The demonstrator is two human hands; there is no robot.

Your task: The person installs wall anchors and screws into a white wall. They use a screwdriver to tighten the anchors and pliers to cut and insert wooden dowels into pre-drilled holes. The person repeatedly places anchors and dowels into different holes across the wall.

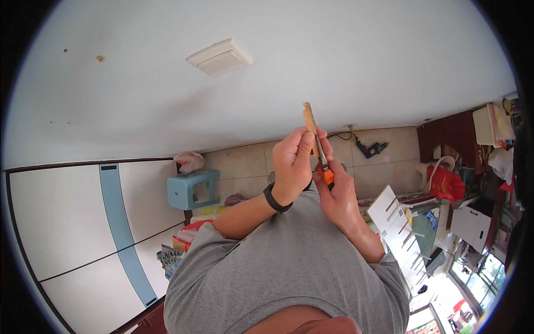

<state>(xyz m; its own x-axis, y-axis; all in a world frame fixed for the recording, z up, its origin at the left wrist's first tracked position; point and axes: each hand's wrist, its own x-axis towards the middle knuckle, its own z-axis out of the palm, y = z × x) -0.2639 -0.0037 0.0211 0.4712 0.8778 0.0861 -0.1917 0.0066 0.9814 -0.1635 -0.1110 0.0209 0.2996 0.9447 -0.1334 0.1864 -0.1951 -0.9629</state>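
In front of my chest, my left hand is closed on a narrow tan strip of wood, its thumb pressed on the lower part. The strip stands nearly upright, with an uneven, rough upper end. My right hand is wrapped round a hand tool with an orange handle and a slim metal part. This metal part points up along the strip beside the left fingers. Whether it touches the wood, and the tool's exact kind, I cannot tell. Both hands are close together, and the strip's lower end is partly hidden.
A pale wall with a white wall switch rises ahead. On the tiled floor lies a dark power drill. A blue stool stands left near a white cabinet. A slotted white board and a red bag are at right.
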